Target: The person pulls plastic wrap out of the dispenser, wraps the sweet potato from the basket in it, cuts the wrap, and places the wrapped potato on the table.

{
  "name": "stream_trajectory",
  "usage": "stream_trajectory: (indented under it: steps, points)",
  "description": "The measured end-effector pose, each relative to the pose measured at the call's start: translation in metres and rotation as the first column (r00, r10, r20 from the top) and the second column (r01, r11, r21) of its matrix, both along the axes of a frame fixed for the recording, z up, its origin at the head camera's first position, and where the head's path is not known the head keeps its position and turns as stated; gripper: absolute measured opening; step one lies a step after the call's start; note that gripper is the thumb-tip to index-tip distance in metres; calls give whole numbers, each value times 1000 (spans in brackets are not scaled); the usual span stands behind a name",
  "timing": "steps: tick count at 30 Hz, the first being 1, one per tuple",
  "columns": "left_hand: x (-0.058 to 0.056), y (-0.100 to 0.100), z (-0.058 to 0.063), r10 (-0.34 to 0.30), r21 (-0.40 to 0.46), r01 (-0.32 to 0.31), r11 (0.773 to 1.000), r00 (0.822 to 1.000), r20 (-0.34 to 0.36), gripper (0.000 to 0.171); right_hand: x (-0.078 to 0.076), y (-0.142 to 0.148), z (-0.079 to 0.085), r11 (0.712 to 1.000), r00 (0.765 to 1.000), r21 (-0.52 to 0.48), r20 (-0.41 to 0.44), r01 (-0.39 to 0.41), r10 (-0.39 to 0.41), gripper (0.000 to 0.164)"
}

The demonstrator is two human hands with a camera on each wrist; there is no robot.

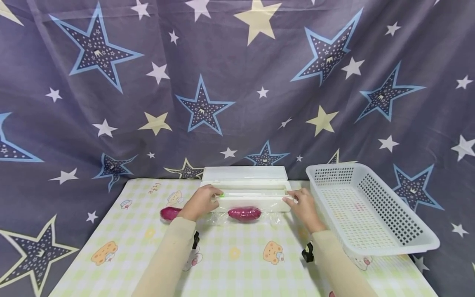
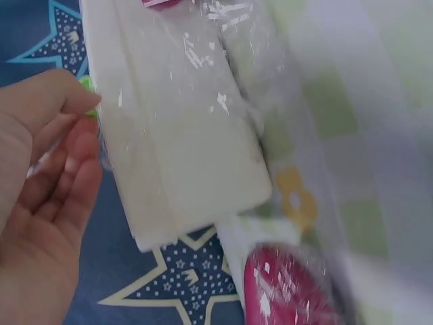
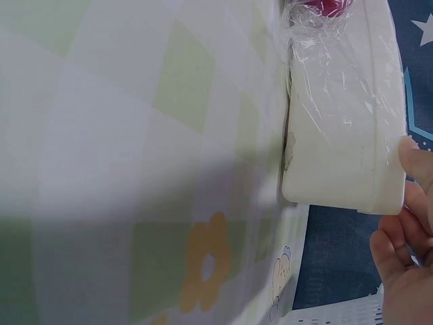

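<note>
A white cling film dispenser point(image 1: 256, 204) stands at the back of the table with its lid raised. A clear cutter strip point(image 1: 256, 194) runs along its front top edge. My left hand point(image 1: 201, 203) pinches the small green slider point(image 2: 86, 82) at the strip's left end. At the other end, my right hand point(image 1: 305, 208) grips the strip by the box corner, partly hidden. Clear film point(image 3: 331, 88) hangs over the box front and around a magenta, sweet-potato-like vegetable point(image 1: 245, 213). Another one, film-wrapped point(image 2: 281, 284), lies beside my left wrist.
To the right stands a white plastic basket point(image 1: 330, 222) with perforated walls. A checked tablecloth point(image 1: 237, 272) covers the table. Behind the table hangs a dark curtain point(image 1: 237, 74) printed with stars.
</note>
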State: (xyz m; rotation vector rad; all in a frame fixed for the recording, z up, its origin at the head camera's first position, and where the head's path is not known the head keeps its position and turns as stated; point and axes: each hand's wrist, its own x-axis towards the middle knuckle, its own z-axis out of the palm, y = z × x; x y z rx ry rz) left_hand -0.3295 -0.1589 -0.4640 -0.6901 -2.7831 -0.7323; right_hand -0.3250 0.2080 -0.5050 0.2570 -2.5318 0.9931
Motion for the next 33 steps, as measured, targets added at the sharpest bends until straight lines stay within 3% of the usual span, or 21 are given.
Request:
stream_trajectory:
  steps: [7, 15, 22, 33]
  points:
    - [0, 10, -4, 113, 97, -111, 989, 994, -12, 30, 0, 0, 1, 1000, 1000, -4, 10, 3, -3, 36]
    - [-1, 15, -10, 168, 122, -159, 980, 983, -67, 20, 1, 0, 1, 1000, 1000, -8, 9, 4, -4, 35]
    - [-1, 20, -8, 125, 177, -115, 977, 991, -44, 18, 0, 0, 1, 1000, 1000, -9, 3, 9, -9, 36]
    - [-5, 23, -8, 28, 158, -27, 987, 1000, -3, 20, 2, -1, 3, 1000, 1000, -5, -4, -4, 4, 34]
